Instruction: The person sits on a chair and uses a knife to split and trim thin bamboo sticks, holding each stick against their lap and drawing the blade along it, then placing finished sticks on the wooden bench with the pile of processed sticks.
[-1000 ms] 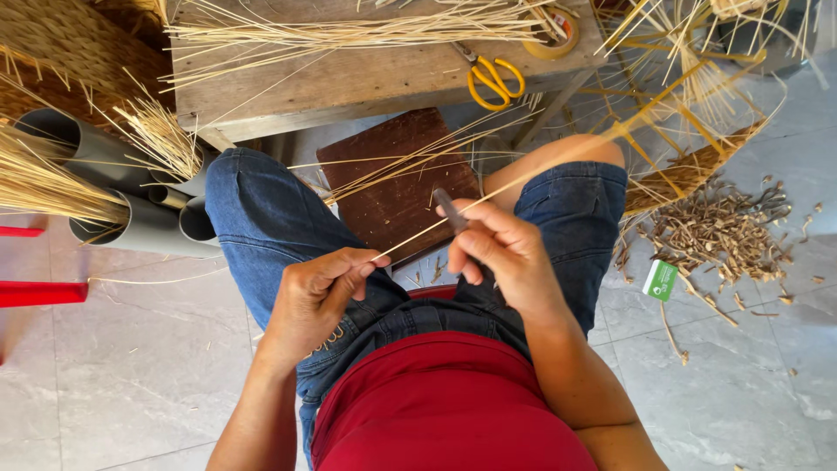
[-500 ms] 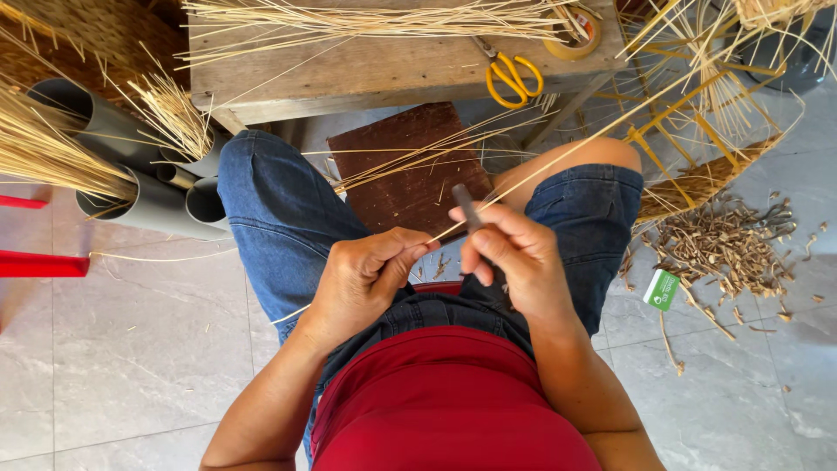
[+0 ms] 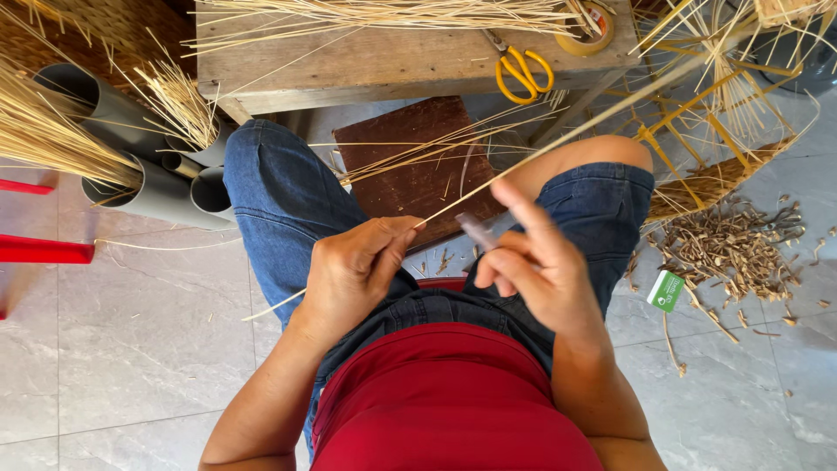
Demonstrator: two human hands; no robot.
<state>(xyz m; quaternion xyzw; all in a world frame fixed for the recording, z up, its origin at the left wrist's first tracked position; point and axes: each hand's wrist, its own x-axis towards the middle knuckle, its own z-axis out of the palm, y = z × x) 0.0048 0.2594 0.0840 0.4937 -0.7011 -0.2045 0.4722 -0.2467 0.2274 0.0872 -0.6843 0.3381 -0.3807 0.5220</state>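
My left hand (image 3: 356, 269) pinches a long thin straw-coloured cane strip (image 3: 558, 146) that runs up and to the right past my knee; its short end sticks out below the hand to the left. My right hand (image 3: 536, 262) grips a small knife (image 3: 477, 231) with a grey blade, held just right of the strip and a little apart from my left hand. Both hands hover over my lap, above blue denim shorts (image 3: 288, 196) and a red shirt (image 3: 445, 401).
A wooden bench (image 3: 384, 61) ahead carries loose cane strips, yellow scissors (image 3: 521, 72) and a tape roll (image 3: 588, 26). A brown board (image 3: 418, 170) lies between my knees. Grey pipes (image 3: 131, 166) hold cane bundles at left. A half-woven basket (image 3: 724, 166) and shavings (image 3: 737, 249) lie at right.
My left hand has shifted slightly along the strip. My right hand with the knife has drawn a little away from the left hand, toward the right.
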